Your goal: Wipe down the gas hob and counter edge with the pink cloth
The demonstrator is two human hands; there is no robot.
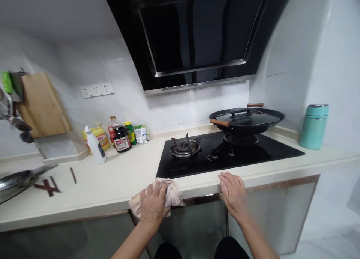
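A crumpled, pale pinkish cloth lies over the front edge of the white counter, partly hanging down. My left hand presses on it from above with the fingers bent round its folds. To the right, my right hand rests at the counter's front edge, fingers stretched out and nothing in it. Just behind both hands is the black glass gas hob. Its left burner is bare. On the right burner stands a black wok with wooden handles, covered by a glass lid.
A range hood slants overhead. A white spray bottle, a dark sauce bottle and several packages stand at the back left. A pan and dark strips lie far left. A turquoise flask stands right.
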